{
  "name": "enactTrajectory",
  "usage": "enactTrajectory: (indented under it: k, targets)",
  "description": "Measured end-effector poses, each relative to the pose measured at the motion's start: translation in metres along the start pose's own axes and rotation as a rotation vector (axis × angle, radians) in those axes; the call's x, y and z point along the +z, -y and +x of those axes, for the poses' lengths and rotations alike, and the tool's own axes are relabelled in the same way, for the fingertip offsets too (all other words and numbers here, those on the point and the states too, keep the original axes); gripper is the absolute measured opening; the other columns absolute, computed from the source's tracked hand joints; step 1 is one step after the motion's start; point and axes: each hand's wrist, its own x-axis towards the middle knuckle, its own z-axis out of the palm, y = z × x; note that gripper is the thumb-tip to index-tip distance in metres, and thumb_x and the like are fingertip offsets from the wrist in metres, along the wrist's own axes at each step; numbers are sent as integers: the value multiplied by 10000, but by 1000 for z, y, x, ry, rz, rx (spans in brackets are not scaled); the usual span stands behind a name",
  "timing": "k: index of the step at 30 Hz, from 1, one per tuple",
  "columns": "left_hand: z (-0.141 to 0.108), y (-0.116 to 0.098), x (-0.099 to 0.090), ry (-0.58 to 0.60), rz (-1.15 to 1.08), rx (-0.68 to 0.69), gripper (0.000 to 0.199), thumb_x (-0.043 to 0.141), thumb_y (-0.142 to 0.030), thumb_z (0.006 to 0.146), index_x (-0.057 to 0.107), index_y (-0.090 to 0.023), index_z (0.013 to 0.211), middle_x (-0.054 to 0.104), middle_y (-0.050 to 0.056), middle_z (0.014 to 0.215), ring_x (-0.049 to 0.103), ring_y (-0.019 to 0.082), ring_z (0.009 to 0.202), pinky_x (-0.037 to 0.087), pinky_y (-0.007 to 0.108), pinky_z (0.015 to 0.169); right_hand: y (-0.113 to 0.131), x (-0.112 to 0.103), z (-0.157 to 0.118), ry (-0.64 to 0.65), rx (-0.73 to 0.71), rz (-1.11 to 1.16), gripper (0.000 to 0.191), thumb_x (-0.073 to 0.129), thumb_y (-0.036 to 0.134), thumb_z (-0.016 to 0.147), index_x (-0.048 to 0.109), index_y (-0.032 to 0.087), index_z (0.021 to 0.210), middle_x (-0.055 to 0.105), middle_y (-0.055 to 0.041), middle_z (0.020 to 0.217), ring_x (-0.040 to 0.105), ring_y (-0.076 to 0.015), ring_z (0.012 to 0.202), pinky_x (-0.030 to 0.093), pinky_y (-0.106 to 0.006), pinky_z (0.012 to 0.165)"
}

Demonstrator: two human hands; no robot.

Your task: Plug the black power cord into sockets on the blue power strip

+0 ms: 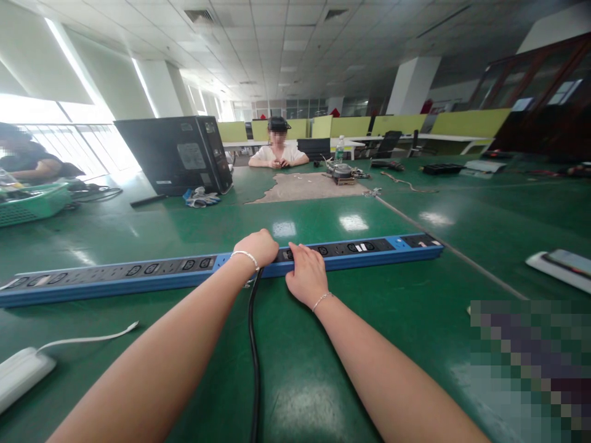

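Note:
A long blue and black power strip with many sockets lies across the green table. My left hand is closed over the strip near its middle, where a black cable comes out from under it and runs down toward me. Its fingertips, and the cable's end, are hidden. Just to the right, my right hand rests on the strip's front edge and top with its fingers stretched out, holding nothing.
A black computer case and gloves stand back left, a green basket far left. White power strip lies front left, a white device right. Parts and a bottle sit before a seated person.

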Motion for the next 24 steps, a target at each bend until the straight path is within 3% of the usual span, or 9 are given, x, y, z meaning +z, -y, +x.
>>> enactTrajectory:
  k: [9,18,24]
  targets:
    - [-3,-14,2,-11,52,-8,433,390,-322,775,543,-90,1108,651,241,1035,632,296,974,484,371,777,0,-1,0,-7,-15,4,604,453,138,700,452,125,1303,556,-90,1264,391,-200,1248,212,-355,1055]
    - [3,-14,3,7,34,-42,419,433,-321,752,572,-94,1076,655,241,1034,638,285,970,490,344,760,1,-2,0,3,-10,-1,601,462,134,698,451,142,1299,554,-92,1268,389,-200,1250,219,-365,1051]
    - [-7,-13,9,-32,8,-72,393,377,-320,784,541,-109,1073,654,236,1020,638,295,964,484,368,758,1,-1,0,-7,-7,15,600,450,125,694,462,140,1293,563,-78,1261,394,-199,1247,213,-357,1054]
